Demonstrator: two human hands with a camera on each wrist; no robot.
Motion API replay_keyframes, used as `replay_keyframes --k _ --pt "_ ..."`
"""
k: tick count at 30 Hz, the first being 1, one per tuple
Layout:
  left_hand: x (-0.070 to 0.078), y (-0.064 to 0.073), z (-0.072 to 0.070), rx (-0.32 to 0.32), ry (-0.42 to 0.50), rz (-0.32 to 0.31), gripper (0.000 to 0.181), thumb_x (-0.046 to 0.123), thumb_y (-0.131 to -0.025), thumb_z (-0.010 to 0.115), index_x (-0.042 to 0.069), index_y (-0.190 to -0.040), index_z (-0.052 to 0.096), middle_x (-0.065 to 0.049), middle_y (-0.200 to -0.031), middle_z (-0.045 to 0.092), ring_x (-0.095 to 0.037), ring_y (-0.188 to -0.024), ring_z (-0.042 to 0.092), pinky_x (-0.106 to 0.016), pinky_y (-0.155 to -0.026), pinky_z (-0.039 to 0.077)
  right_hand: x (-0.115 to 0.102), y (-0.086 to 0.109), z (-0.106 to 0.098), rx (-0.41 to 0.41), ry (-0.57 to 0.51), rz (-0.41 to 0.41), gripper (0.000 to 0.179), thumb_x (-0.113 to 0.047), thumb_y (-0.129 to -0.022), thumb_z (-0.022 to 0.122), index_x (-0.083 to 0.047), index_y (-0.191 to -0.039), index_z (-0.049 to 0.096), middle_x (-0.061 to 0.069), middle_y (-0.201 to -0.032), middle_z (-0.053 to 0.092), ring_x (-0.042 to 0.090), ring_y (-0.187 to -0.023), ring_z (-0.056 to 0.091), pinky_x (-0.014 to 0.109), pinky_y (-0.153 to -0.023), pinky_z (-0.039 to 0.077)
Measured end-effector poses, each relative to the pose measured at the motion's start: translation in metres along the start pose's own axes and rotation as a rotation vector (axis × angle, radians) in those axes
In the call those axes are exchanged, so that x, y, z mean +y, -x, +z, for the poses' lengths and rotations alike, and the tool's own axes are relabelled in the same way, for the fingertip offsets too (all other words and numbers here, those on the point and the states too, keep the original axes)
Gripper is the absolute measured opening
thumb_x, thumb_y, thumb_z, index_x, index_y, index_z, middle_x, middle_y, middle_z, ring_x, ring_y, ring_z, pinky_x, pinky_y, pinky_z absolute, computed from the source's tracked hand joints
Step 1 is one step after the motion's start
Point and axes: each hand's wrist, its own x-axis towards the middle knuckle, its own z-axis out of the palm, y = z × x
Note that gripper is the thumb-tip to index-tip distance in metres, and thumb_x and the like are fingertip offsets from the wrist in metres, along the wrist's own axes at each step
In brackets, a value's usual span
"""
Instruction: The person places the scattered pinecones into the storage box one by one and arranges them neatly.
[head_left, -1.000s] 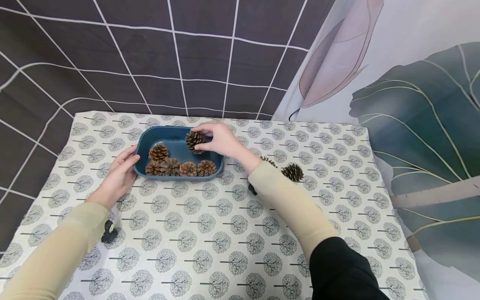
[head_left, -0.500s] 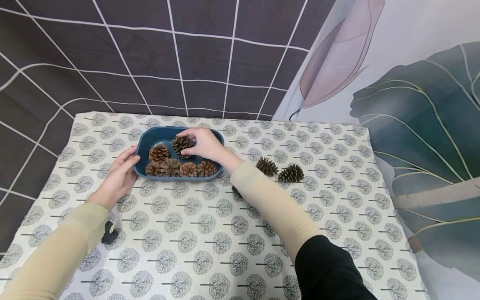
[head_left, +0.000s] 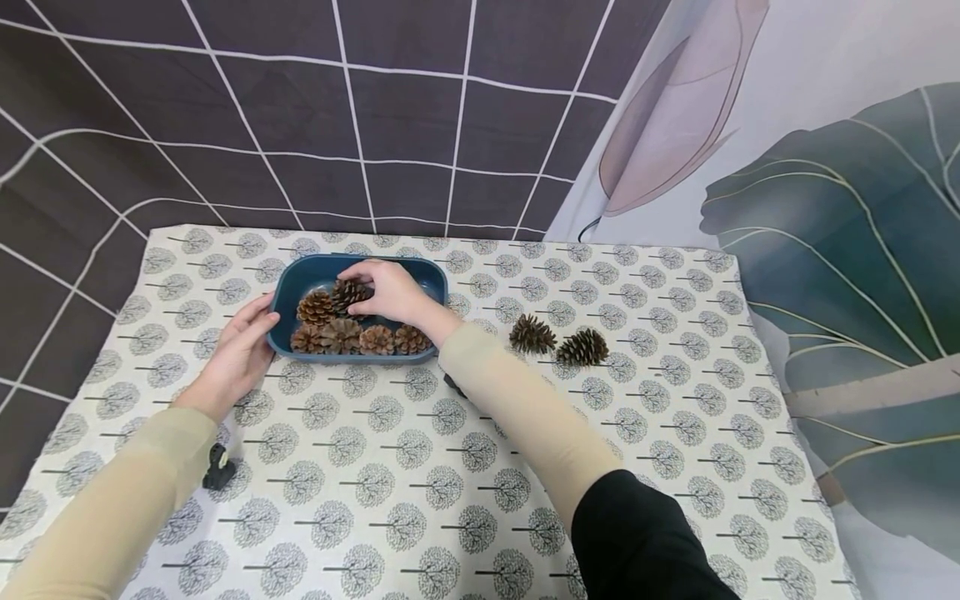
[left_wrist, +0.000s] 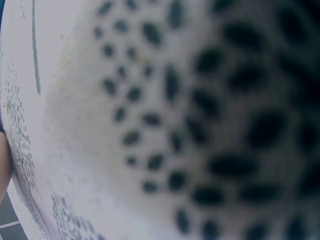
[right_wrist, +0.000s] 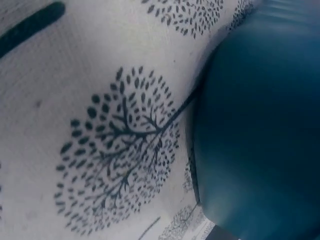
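Observation:
A dark blue plastic tub stands on the patterned cloth in the head view. My left hand holds its left end, the thumb at the rim. Inside, brown pine cones line the near wall, among them one pine cone; another pine cone sits behind them at the left. My right hand reaches over the tub and grips a darker pine cone, right beside that left one. In the right wrist view the tub's outer wall fills the right side. Blurred cloth fills most of the left wrist view.
Two dark pine cones lie on the cloth right of the tub, an upright one and a tilted one. The tree-print cloth covers the table. Behind it hangs a dark curtain with white grid lines.
My right hand has carried the gripped pine cone leftward and down into the tub, up to the left cone. The two cones on the cloth show more fully. My left hand has stayed put.

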Motion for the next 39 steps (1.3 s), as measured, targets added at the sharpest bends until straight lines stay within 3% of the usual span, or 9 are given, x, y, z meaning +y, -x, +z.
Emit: replay_keyframes --k 7,17,30,39 --pt "0.000 0.001 0.000 0.006 -0.009 -0.004 0.036 -0.006 -0.109 0.049 0.015 -0.128 0.071 0.006 -0.131 0.075 -0.007 -0.114 0.072 -0.017 -0.101 0.056 0.000 0.002 0.000 -0.007 0.023 0.020 0.053 -0.022 -0.096 0.083 -0.015 -0.145 0.064 0.004 -0.151 0.063 0.018 -0.135 0.064 0.019 -0.114 0.051" --pt "0.001 0.001 0.000 0.022 -0.014 -0.012 0.037 -0.006 -0.109 0.049 0.016 -0.127 0.072 0.007 -0.129 0.075 -0.007 -0.113 0.071 -0.017 -0.099 0.057 -0.004 0.007 -0.006 -0.028 0.264 0.026 0.054 -0.031 -0.097 0.080 -0.021 -0.147 0.062 0.000 -0.153 0.062 0.015 -0.134 0.063 0.031 -0.117 0.050" --pt "0.000 0.000 0.000 0.018 -0.023 -0.008 0.037 -0.006 -0.109 0.048 0.015 -0.129 0.071 0.006 -0.130 0.075 -0.007 -0.115 0.071 -0.017 -0.100 0.057 -0.003 0.006 0.003 -0.031 0.299 -0.025 0.056 -0.031 -0.098 0.079 -0.021 -0.150 0.060 0.003 -0.157 0.058 0.018 -0.133 0.063 0.033 -0.112 0.054" --pt "0.001 0.000 -0.001 0.031 -0.025 -0.024 0.036 -0.005 -0.109 0.050 0.016 -0.130 0.070 0.008 -0.130 0.075 -0.006 -0.116 0.071 -0.017 -0.101 0.057 -0.003 0.010 -0.004 -0.031 0.249 0.000 0.059 -0.031 -0.097 0.081 -0.020 -0.151 0.059 0.002 -0.156 0.058 0.018 -0.138 0.061 0.032 -0.117 0.050"
